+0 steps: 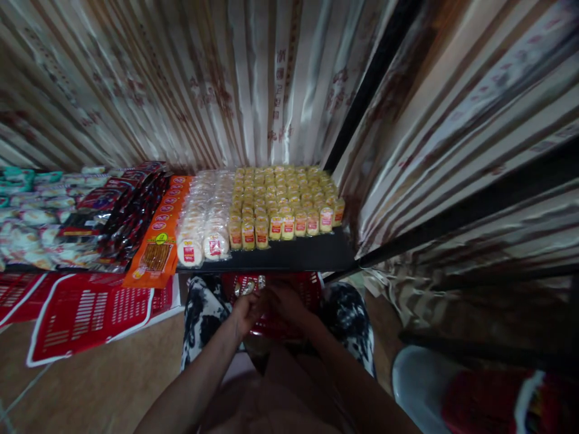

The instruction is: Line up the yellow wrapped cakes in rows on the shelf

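My left hand (248,308) and my right hand (286,301) meet over a red plastic basket (313,290) between my knees. Both look closed, fingertips brought together. Dim light and the fingers hide whatever is between them. Small shiny wrapped pieces (248,287) lie in the basket just beyond my left hand. Above the basket, on the black shelf (289,258), stand rows of small yellow wrapped cakes (288,223). Beside them on the left are rows of round white crackers (190,252) in clear wrappers.
An orange snack packet (156,253) overhangs the shelf edge, beside stacked dark red packets (122,211) and white wrapped items (36,217). Another red basket (93,310) is at lower left. A grey-white rounded object (420,386) stands at lower right. Curtains (253,78) hang behind.
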### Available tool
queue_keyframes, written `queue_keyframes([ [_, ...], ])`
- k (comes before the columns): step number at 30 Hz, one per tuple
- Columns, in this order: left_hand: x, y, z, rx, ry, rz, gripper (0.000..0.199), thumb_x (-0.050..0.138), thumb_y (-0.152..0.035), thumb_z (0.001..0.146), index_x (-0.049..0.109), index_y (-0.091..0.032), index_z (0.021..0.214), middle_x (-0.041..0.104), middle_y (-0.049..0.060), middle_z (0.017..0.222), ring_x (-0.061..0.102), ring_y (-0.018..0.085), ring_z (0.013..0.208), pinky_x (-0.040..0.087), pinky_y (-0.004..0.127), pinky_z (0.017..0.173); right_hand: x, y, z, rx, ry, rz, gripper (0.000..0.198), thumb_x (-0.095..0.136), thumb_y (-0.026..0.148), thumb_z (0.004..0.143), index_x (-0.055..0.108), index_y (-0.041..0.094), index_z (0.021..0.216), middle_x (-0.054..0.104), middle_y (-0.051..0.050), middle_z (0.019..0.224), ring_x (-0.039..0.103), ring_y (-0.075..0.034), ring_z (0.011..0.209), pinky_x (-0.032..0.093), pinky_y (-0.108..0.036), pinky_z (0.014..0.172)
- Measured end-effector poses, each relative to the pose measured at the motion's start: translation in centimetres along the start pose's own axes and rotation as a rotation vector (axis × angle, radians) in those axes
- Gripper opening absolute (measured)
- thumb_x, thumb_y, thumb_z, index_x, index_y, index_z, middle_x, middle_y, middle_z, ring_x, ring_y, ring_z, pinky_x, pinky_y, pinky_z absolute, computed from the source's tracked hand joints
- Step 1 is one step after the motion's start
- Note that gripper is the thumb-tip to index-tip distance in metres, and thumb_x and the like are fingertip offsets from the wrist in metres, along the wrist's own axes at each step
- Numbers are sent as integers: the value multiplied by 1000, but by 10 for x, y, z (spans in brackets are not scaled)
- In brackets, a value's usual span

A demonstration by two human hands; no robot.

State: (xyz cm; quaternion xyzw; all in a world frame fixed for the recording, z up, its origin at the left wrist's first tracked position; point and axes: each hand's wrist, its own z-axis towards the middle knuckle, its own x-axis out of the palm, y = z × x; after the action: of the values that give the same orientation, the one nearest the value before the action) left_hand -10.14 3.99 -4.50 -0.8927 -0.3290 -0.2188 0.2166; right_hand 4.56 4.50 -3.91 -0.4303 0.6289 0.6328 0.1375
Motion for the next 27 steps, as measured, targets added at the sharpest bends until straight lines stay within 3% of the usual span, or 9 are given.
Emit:
queue_keyframes([
  [4,6,3,-20,31,81,137,30,45,4,63,53,-15,85,31,-10,46,29,3,35,46,20,54,-16,9,-5,-30,-65,-21,26,47,15,80,63,20,100,64,-6,106,56,-18,101,39,-27,87],
  [7,9,5,-31,87,79,323,45,50,0,65,50,-19,106,38,-11,50,34,2,37,45,20,54,-26,13,-7,-9,-99,-12,25,48,20,81,63,20,100,66,-6,104,57,-17,98,40,-27,86],
  [10,12,8,-38,134,47,471,53,57,-5,65,47,-20,115,50,-8,57,42,3,40,44,19,53,-34,17,-9,42,-119,8,24,46,28,83,64,23,99,67,-4,99,60,-16,92,42,-26,82],
  [14,14,9,-44,207,17,617,52,66,-16,63,49,-17,112,61,-3,66,50,6,45,42,19,49,-43,22,-10,60,-129,41,28,41,34,85,65,22,94,68,-3,93,61,-16,86,43,-25,77],
  [19,13,4,-52,312,4,793,45,65,-32,67,52,-13,106,54,-6,50,48,8,39,33,18,41,-50,25,-8,93,-162,136,30,42,37,83,65,20,92,69,-4,88,62,-16,81,43,-25,72],
  [24,14,-1,-64,394,-4,851,42,64,-45,67,56,-14,93,54,-5,54,46,7,40,29,17,38,-40,23,-4,220,-284,297,31,42,40,82,65,19,84,69,-3,76,62,-16,68,45,-24,62],
  [27,17,-1,-67,438,-6,804,38,63,-43,67,56,-15,91,57,-2,65,50,7,48,34,17,41,-28,22,-3,238,-311,340,37,35,41,85,64,18,86,68,-3,74,62,-15,64,46,-24,58],
])
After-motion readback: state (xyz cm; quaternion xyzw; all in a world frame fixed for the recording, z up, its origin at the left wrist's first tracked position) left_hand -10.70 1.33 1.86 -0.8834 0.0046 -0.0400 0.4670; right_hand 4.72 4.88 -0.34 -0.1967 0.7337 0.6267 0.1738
